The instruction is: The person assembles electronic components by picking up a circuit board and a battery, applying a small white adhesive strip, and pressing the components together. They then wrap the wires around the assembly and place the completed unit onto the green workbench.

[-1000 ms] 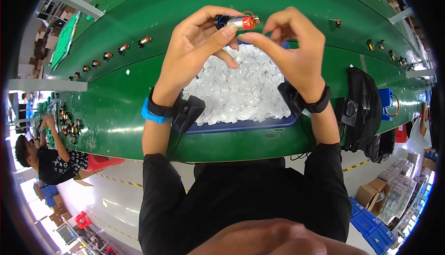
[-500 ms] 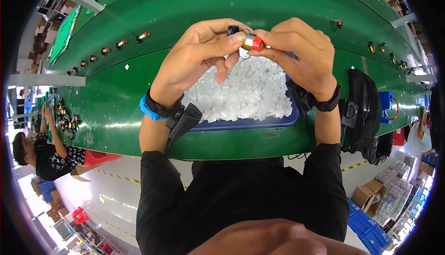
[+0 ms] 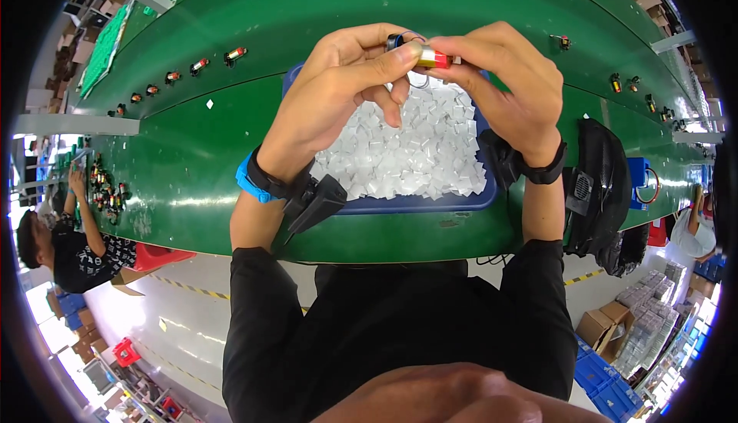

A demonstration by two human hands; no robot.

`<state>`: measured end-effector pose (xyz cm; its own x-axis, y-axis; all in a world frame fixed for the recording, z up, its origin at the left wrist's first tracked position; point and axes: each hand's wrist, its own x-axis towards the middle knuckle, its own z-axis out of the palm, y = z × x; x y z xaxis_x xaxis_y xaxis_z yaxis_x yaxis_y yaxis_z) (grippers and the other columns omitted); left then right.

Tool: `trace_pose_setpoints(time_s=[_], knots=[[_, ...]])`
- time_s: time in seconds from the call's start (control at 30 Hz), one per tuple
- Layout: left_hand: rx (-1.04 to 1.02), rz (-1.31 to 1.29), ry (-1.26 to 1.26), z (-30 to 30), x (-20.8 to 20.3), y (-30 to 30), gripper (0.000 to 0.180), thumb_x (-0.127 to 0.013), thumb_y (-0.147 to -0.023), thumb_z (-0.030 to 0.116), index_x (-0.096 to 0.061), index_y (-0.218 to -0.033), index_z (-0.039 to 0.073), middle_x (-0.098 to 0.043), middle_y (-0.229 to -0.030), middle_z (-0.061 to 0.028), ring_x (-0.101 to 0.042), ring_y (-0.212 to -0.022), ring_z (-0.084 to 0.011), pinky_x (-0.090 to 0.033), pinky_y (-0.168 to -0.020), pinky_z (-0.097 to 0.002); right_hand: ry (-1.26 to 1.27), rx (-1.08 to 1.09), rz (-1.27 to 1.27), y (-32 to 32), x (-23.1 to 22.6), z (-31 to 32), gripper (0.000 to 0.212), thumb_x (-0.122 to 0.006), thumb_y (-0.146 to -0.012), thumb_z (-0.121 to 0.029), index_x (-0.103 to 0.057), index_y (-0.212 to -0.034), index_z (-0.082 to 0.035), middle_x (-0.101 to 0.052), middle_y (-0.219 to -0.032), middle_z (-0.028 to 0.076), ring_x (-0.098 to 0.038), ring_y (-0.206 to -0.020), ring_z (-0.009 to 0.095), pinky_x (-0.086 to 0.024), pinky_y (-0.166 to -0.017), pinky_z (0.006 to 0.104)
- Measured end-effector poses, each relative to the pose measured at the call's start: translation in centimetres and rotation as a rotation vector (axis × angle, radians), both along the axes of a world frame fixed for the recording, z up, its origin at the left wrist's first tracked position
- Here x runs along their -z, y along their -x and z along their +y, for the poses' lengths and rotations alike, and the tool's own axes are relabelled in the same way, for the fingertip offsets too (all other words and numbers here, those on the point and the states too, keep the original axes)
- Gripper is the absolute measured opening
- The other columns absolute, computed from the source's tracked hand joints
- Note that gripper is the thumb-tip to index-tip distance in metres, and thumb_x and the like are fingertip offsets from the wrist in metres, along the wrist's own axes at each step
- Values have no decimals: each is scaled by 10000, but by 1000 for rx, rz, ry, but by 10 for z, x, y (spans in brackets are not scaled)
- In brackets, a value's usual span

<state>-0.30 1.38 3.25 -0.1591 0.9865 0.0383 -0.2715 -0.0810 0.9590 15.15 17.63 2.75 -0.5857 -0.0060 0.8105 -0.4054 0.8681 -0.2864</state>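
Above the blue tray (image 3: 419, 205), both my hands hold one small motor (image 3: 436, 58), a silver and yellowish cylinder with a red end. My left hand (image 3: 327, 92) pinches its left side between thumb and fingers; a black round part (image 3: 394, 42) and thin wires show beside that thumb. The thumb and forefinger of my right hand (image 3: 511, 85) close around the red end and partly hide it. Under the hands, the tray is filled with small white square pieces (image 3: 407, 150). Whether one such piece is between my fingers is hidden.
Several similar motors (image 3: 234, 55) lie in a line along the green bench (image 3: 200, 215) at left, more (image 3: 616, 83) at right. A black bag (image 3: 603, 185) and a blue box (image 3: 639, 181) lie right of my arm. A co-worker (image 3: 69, 238) sits at far left.
The motor and both hands have shifted slightly up and to the right. My right fingers now cover more of its red end. The motors in line at left have moved slightly left.
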Motion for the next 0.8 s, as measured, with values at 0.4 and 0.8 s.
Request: trace_pose_setpoints(time_s=[0.4, 0.8], knots=[[21, 132, 108, 6, -9, 7, 466, -572, -1016, 358, -616, -1208, -65, -696, -1099, -191, -725, -802, -216, -626, -651, -310, 466, 150, -125, -5, -16, -12, 371, -825, -729, 11, -743, -1088, -33, -693, -980, 94, -658, -774, 167, -533, -629, 260], [-86, 50, 68, 1, -10, -10, 437, -576, -1014, 350, -609, -1169, -57, -703, -1004, -169, -735, -761, -236, -604, -564, -309, -101, 264, 15, -3, -6, -20, 305, -885, -657, -35, -718, -912, -47, -656, -1175, 107, -649, -968, 203, -566, -721, 273]])
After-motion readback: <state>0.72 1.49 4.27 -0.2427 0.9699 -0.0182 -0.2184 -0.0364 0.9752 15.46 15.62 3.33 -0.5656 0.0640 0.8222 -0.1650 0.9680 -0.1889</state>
